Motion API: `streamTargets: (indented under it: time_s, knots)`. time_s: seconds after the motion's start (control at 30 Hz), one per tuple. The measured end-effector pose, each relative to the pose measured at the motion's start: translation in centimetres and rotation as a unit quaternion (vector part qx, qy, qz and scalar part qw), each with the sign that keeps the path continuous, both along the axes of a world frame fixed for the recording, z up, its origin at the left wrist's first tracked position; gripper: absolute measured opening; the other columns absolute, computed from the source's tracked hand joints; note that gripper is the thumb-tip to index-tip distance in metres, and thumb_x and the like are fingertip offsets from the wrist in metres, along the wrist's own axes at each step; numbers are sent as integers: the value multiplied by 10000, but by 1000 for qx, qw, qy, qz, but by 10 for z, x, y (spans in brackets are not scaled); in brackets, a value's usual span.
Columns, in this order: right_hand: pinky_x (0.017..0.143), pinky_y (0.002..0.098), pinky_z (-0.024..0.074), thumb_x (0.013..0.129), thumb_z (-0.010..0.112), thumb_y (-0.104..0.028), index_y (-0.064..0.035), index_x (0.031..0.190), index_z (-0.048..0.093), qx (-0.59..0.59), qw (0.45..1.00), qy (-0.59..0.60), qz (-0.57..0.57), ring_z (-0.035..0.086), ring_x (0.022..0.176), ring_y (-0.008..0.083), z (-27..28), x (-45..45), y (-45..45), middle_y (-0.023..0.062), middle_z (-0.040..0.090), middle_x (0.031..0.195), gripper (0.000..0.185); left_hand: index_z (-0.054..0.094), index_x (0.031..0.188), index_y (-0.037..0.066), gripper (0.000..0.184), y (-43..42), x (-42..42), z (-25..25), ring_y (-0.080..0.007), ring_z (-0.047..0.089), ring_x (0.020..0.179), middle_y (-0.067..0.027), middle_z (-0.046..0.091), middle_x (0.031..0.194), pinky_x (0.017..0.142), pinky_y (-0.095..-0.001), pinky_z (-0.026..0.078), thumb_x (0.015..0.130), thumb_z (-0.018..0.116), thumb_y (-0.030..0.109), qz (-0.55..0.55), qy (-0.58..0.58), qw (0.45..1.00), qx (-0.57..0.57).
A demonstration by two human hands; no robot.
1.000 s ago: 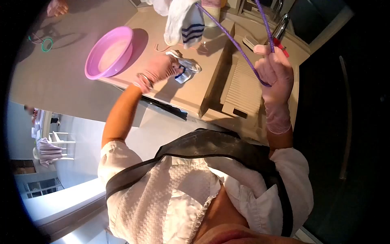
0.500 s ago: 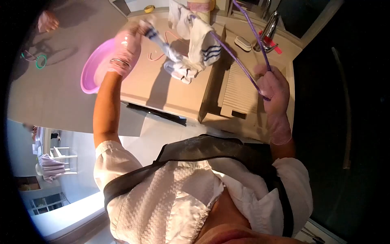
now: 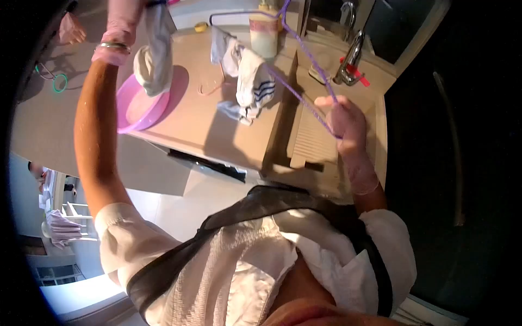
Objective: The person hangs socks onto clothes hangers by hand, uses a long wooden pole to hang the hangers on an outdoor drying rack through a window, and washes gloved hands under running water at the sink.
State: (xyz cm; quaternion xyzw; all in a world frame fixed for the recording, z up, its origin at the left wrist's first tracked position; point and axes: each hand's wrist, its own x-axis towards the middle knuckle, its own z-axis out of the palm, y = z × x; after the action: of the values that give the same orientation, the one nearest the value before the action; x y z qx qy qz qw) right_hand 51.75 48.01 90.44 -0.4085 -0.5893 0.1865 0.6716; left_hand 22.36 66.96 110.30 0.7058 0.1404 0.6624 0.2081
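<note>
Away to the left, my left hand (image 3: 124, 22) is now carrying a white sock (image 3: 153, 68) clear of the worktop (image 3: 187, 125), and its grip, partly cropped, is evidently clamping the top. That sock is dangling above the pink basin (image 3: 154, 112) at the left end, so I'm seeing it apart from the others. Over the sink, my right hand (image 3: 349, 126) is closing around the purple hanger (image 3: 308, 53), whose bar is bearing socks (image 3: 251, 81). Below them, bluish cloth (image 3: 234, 111) is showing toward the front edge.
</note>
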Motion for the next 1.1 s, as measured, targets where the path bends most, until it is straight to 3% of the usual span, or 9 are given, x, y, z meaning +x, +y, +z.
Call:
streamTargets:
  time_s: [0.1, 0.17, 0.23, 0.3, 0.63, 0.8, 0.87, 0.97, 1.1]
  knots:
    - [426, 184, 179, 889, 428, -133, -35, 935, 643, -5, 999, 15, 29, 249, 450, 5, 8, -8, 6, -107, 300, 527, 240, 606, 858, 58, 236, -6, -6, 4, -66, 396, 489, 47, 432, 568, 418, -221, 298, 896, 493, 261, -230, -165, 956, -72]
    - [420, 189, 170, 885, 427, -120, -29, 921, 643, -112, 991, 67, 19, 236, 442, 5, 18, -17, 2, -113, 283, 520, 237, 555, 1074, 27, 336, 43, -24, -16, -199, 563, 768, -86, 607, 943, 745, -305, 461, 919, 473, 313, -308, -68, 945, -88]
    - [424, 189, 168, 885, 429, -113, -29, 920, 641, -81, 994, 62, 36, 235, 448, 2, 17, -19, 2, -114, 284, 524, 231, 524, 1090, 42, 292, 51, -18, -29, -212, 582, 909, -110, 594, 1003, 840, -326, 455, 926, 455, 274, -655, 149, 735, -96]
    - [432, 185, 176, 890, 428, -111, -29, 937, 637, -45, 996, 29, 75, 246, 459, -1, 16, -17, 6, -112, 299, 537, 229, 546, 1026, 10, 352, -9, 13, -57, -207, 608, 821, -83, 620, 893, 704, -329, 474, 894, 505, 334, -307, -62, 930, -192]
    - [462, 163, 211, 907, 442, -117, -23, 973, 627, -10, 987, 6, 162, 275, 505, -4, 11, -15, 3, -106, 370, 591, 218, 536, 985, 37, 263, -26, 102, -104, -207, 604, 700, -100, 607, 853, 667, -310, 502, 902, 505, 284, -368, -45, 893, -257]
    - [483, 158, 230, 912, 442, -132, -23, 970, 621, -40, 985, -38, 163, 305, 532, -4, 15, -14, 1, -94, 422, 623, 217, 501, 1102, -24, 381, -23, 123, -100, -200, 602, 847, -87, 591, 919, 774, -301, 487, 877, 560, 277, -349, -20, 920, -177]
    - [480, 161, 226, 910, 445, -135, -21, 971, 615, -28, 989, -9, 146, 299, 526, -3, 15, -15, 1, -95, 409, 615, 214, 513, 1114, -44, 382, -8, 130, -94, -134, 569, 869, -61, 588, 968, 787, -250, 461, 867, 583, 240, -254, 161, 951, 68]
    - [472, 169, 214, 903, 452, -144, -16, 971, 606, -14, 989, 27, 142, 286, 513, 0, 21, -16, 1, -94, 384, 598, 212, 600, 1010, -33, 287, -19, 137, -103, -144, 544, 791, -89, 610, 870, 731, -269, 435, 853, 596, 207, -222, 274, 936, 2]
    - [453, 193, 189, 915, 409, -179, 44, 958, 557, -29, 994, 23, 100, 226, 450, 5, 26, -23, 2, -99, 273, 516, 272, 619, 960, -29, 254, -41, 117, -110, -136, 530, 714, -61, 594, 770, 665, -273, 437, 852, 601, 200, -160, 178, 965, 103]
